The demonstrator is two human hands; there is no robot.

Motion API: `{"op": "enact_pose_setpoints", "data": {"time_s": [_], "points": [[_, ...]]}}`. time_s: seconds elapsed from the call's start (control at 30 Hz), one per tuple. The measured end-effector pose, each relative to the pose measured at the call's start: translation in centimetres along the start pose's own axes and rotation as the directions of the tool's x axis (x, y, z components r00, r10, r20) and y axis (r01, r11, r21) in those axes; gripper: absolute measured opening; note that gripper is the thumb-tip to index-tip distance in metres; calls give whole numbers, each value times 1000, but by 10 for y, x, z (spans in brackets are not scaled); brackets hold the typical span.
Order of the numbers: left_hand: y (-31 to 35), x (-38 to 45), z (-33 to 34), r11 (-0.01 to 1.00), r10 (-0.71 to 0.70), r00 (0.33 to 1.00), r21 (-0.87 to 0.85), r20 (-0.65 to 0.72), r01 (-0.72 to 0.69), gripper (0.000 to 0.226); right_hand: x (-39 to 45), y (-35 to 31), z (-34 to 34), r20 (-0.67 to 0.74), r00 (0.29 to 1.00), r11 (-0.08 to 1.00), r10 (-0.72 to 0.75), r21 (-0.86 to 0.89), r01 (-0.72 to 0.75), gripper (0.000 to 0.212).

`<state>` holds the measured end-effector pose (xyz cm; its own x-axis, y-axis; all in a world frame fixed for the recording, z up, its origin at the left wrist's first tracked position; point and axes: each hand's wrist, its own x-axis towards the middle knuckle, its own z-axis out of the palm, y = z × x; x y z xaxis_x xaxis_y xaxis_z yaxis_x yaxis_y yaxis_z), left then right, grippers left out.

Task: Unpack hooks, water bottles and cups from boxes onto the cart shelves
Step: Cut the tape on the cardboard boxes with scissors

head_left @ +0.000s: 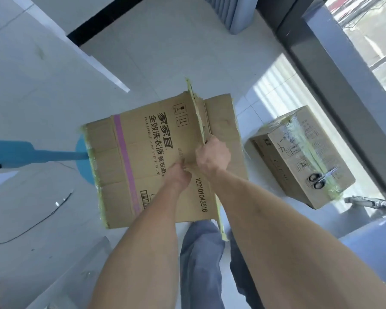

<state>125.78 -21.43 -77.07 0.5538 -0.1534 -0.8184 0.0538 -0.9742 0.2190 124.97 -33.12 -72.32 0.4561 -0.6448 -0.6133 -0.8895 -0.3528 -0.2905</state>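
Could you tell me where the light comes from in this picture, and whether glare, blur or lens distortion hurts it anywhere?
Head view: daylight enters through the window at upper right, leaving a bright striped patch on the floor; the wide lens bends straight edges near the frame's borders; the print on the large box reads sharply, while both forearms close to the camera look soft; the scissors on the smaller box glint slightly.

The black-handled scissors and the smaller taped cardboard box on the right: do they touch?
Touching. In the head view the black-handled scissors lie flat on the top face of the smaller taped cardboard box, along its yellowish tape strip, with no gap visible.
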Motion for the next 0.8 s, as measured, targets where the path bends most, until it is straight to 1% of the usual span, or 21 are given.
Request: {"op": "enact_pose_setpoints", "data": {"time_s": [0.07, 0.13, 0.2, 0.27, 0.33, 0.4, 0.43, 0.47, 0.5, 0.53, 0.6, 0.63, 0.7, 0.73, 0.8], "points": [[4, 7, -2, 1000, -3, 1000, 0, -8, 3, 59, 8, -3, 0, -157, 986, 994, 63, -80, -76, 19], [5, 15, -3, 1000, 5, 999, 12, -46, -5, 48, 17, 4, -1, -244, 967, 990, 78, -95, -104, 33], [6, 19, -1, 1000, -19, 997, -2, -74, 19, 43, 25, 17, -1, -280, 959, 984, 40, -154, -86, 56], [5, 21, 3, 997, -70, 994, -32, -85, 68, 42, 29, 33, -2, -252, 967, 953, -38, -300, -41, 75], [3, 23, 9, 994, -102, 991, -55, -85, 97, 40, 31, 46, 0, -166, 975, 900, -148, -432, 63, 79], [-1, 25, 14, 989, -135, 985, -77, -110, 127, 45, 32, 49, 7, -23, 958, 852, -287, -464, 244, 67], [-2, 27, 17, 985, -160, 980, -91, -118, 150, 49, 32, 49, 10, 67, 942, 826, -328, -462, 321, 58], [-2, 29, 20, 980, -186, 974, -100, -127, 174, 51, 32, 50, 14, 158, 928, 805, -337, -462, 371, 52], [-2, 32, 24, 977, -203, 970, -99, -135, 190, 53, 32, 52, 19, 236, 921, 800, -311, -457, 388, 48], [-2, 34, 28, 974, -215, 967, -96, -136, 203, 54, 33, 56, 24, 299, 919, 812, -258, -449, 374, 46], [1, 41, 38, 969, -232, 965, -114, -122, 219, 54, 37, 66, 36, 399, 903, 833, -162, -436, 342, 43], [2, 46, 43, 970, -228, 966, -112, -118, 215, 54, 40, 74, 44, 444, 884, 831, -145, -430, 352, 44], [2, 57, 57, 976, -214, 973, -67, -87, 208, 58, 49, 92, 58, 536, 835, 816, -123, -425, 393, 52], [2, 63, 64, 975, -221, 973, -41, -67, 218, 64, 55, 101, 64, 569, 815, 808, -110, -427, 407, 57], [1, 79, 76, 965, -260, 964, 2, -55, 260, 80, 68, 117, 79, 594, 797, 784, -110, -441, 437, 65]]}}
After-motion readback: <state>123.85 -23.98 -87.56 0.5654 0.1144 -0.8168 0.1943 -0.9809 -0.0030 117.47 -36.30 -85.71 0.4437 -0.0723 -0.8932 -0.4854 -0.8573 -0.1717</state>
